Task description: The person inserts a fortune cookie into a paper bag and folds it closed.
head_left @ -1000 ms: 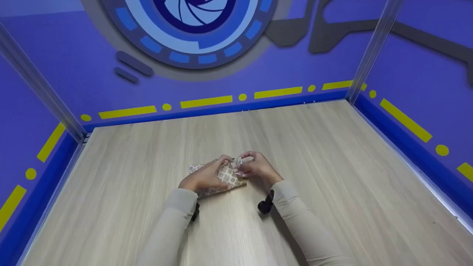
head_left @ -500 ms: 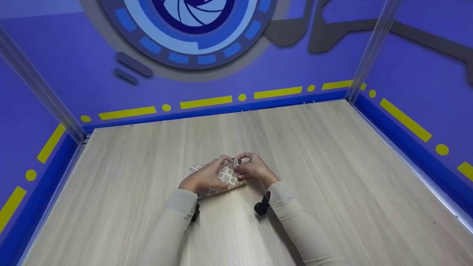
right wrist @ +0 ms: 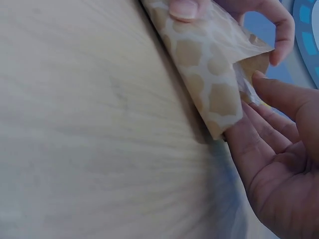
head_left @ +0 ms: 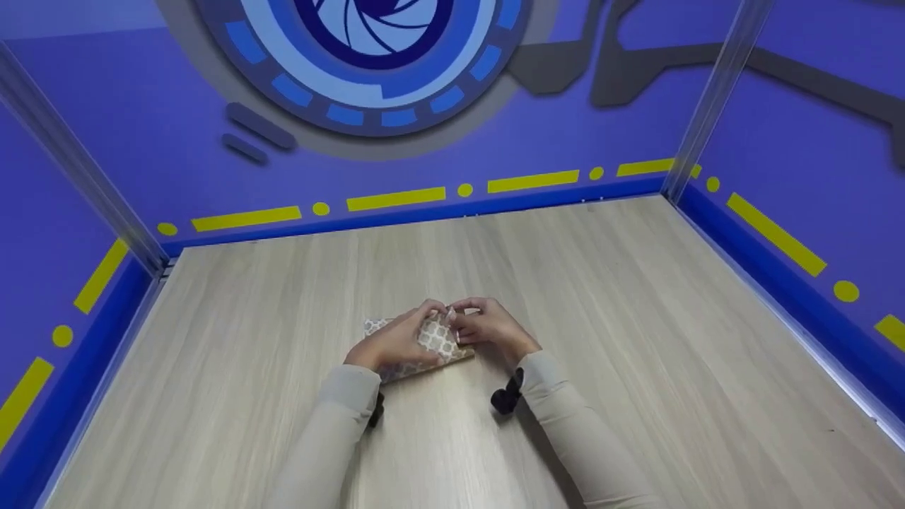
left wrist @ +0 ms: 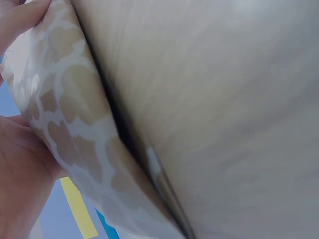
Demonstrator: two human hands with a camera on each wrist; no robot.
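A flat parcel in tan-and-white patterned wrapping paper [head_left: 437,336] lies on the wooden table between both hands. My left hand [head_left: 396,343] grips it from above, thumb along the near side and fingers at the far side. At the parcel's right end, my right hand [head_left: 495,329] pinches the loose paper. The right wrist view shows a folded-out paper flap [right wrist: 256,64] with a plain brown inside, the thumb beside it and the other fingers under the end. The left wrist view shows the parcel's patterned side [left wrist: 82,99]; what is inside the paper is hidden.
The pale wooden table [head_left: 601,283] spreads around the parcel. Blue panels [head_left: 396,177] with yellow markings stand along its back, left and right edges, with metal posts at the corners. A black wrist device [head_left: 506,397] sits below the right cuff.
The right fingers have shifted slightly at the parcel's right end, and the light-coloured flap that stuck up there now shows less. The left hand keeps its place on the parcel.
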